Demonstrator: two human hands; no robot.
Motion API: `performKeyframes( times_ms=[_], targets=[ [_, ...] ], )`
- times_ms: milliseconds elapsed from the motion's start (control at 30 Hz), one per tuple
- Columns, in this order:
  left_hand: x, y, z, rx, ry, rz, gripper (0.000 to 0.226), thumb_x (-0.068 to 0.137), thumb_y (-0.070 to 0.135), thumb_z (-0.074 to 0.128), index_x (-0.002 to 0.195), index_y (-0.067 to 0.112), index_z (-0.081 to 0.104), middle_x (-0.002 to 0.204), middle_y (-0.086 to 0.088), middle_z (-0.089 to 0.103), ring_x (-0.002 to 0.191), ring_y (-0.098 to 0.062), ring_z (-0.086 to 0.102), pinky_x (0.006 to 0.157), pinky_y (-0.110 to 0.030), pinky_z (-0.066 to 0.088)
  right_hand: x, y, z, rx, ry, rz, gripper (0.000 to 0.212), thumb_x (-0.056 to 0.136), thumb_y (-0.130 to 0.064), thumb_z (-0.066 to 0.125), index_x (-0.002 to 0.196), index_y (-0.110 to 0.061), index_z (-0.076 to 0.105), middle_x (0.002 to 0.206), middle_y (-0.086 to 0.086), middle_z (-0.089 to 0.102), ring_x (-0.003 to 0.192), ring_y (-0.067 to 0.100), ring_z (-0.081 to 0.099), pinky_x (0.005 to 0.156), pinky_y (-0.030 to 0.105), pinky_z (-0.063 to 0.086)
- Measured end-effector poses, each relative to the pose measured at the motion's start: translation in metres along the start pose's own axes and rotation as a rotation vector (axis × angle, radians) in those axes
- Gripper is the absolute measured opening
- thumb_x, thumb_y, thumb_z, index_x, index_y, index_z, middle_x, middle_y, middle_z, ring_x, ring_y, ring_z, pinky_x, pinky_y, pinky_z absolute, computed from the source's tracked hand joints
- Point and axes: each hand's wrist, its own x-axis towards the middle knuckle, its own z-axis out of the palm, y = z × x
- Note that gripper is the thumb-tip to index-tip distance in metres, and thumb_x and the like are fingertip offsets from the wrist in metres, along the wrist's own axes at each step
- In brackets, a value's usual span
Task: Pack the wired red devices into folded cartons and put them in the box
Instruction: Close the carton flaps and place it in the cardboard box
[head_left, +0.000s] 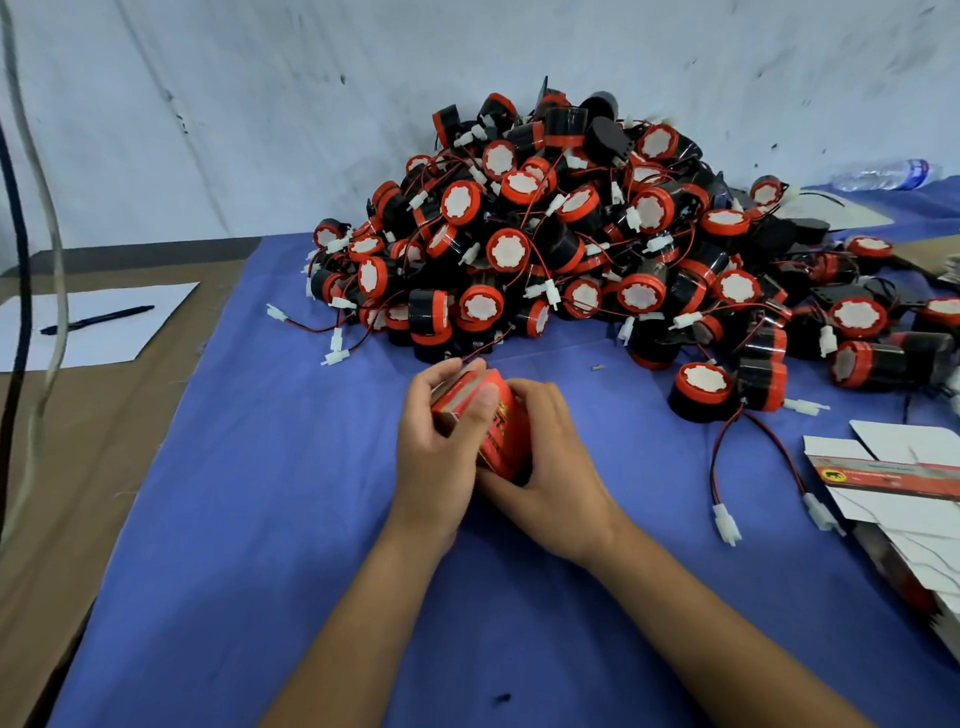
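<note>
Worn on the head, looking forward and down — wide-angled, close over the blue cloth (311, 519), with the pile of devices (571, 234) farther off against the wall (260, 104).

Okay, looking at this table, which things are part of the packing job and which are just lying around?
Part of the job:
- red carton, held by the left hand and the right hand
- pile of wired red devices
- flat unfolded cartons at the right edge

Just lying about:
- pen on the white paper
- plastic water bottle behind the pile
- hanging cables at left
</note>
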Motion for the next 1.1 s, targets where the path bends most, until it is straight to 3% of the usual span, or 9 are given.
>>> performKeyframes(
  times_ms=[100,167,267,367,533,667,800,867,1100],
  targets=[
    [0.000,0.005,-0.008,0.515,-0.134,0.333,0.065,0.090,0.041,0.074,0.148,0.028,0.048,0.148,0.020,0.053,0.134,0.003,0.051,0.106,-0.017,0.045,-0.001,-0.001,-0.002,0.112,-0.083,0.034,0.058,0.082,-0.031,0.077,0.129,-0.029,0.043,0.124,-0.017,0.061,0.114,0.002,0.061,0.090,0.024,0.054],
    [0.000,0.005,-0.011,0.640,-0.226,0.390,0.075,0.094,0.034,0.074,0.157,0.031,0.034,0.161,0.020,0.037,0.143,0.004,0.039,0.112,-0.019,0.041,-0.001,-0.001,-0.002,0.122,-0.073,0.044,0.055,0.080,-0.027,0.076,0.124,-0.030,0.043,0.117,-0.020,0.064,0.108,-0.002,0.063,0.083,0.015,0.052],
    [0.001,0.005,-0.012,0.620,-0.306,0.376,0.087,0.093,0.034,0.077,0.159,0.039,0.021,0.167,0.020,0.026,0.150,0.004,0.029,0.117,-0.017,0.035,-0.002,0.000,-0.003,0.146,0.000,0.056,0.055,0.078,-0.022,0.079,0.121,-0.028,0.044,0.110,-0.017,0.067,0.101,0.000,0.067,0.076,0.017,0.054],
    [-0.001,0.007,-0.010,0.430,-0.194,0.308,0.096,0.082,0.035,0.085,0.159,0.033,0.028,0.160,0.022,0.036,0.146,0.002,0.037,0.110,-0.018,0.044,-0.002,0.000,-0.005,0.173,0.092,0.010,0.065,0.081,-0.022,0.081,0.132,-0.028,0.041,0.116,-0.012,0.066,0.103,0.006,0.069,0.079,0.025,0.060],
    [-0.004,0.005,-0.010,0.318,-0.008,0.363,0.053,0.080,0.035,0.086,0.124,0.025,0.059,0.123,0.016,0.067,0.117,-0.009,0.066,0.090,-0.029,0.060,-0.003,-0.001,-0.006,0.146,0.103,-0.036,0.081,0.087,-0.028,0.080,0.153,-0.040,0.034,0.120,-0.017,0.061,0.106,0.007,0.066,0.081,0.020,0.058],
    [0.002,0.007,-0.021,0.485,-0.074,0.505,0.044,0.087,0.030,0.081,0.127,0.017,0.071,0.134,0.009,0.068,0.123,-0.006,0.063,0.099,-0.020,0.053,-0.002,0.004,-0.016,0.166,0.023,-0.080,0.064,0.096,-0.028,0.067,0.152,-0.042,0.042,0.135,-0.006,0.050,0.128,0.015,0.052,0.100,0.035,0.052],
    [0.004,0.006,-0.019,0.638,-0.217,0.460,0.030,0.095,0.037,0.069,0.118,0.020,0.079,0.147,0.004,0.058,0.123,-0.013,0.060,0.106,-0.032,0.048,0.003,0.014,-0.031,0.341,0.018,-0.052,0.039,0.101,-0.015,0.064,0.140,-0.019,0.062,0.134,-0.001,0.065,0.129,0.019,0.059,0.103,0.043,0.053],
    [0.002,0.002,-0.015,0.591,-0.277,0.402,0.026,0.100,0.034,0.064,0.116,0.020,0.079,0.148,0.004,0.057,0.123,-0.015,0.059,0.107,-0.043,0.048,0.002,0.017,-0.032,0.386,0.020,0.009,0.035,0.099,-0.015,0.066,0.134,-0.016,0.067,0.121,0.002,0.074,0.113,0.012,0.069,0.094,0.035,0.057],
    [-0.001,-0.003,-0.017,0.381,-0.231,0.393,0.012,0.094,0.014,0.063,0.096,0.009,0.074,0.116,0.001,0.070,0.114,-0.023,0.066,0.096,-0.042,0.053,0.001,0.018,-0.029,0.510,0.083,0.004,0.020,0.093,-0.012,0.075,0.109,-0.022,0.080,0.114,-0.001,0.077,0.108,0.017,0.073,0.086,0.030,0.061]
  ],
)
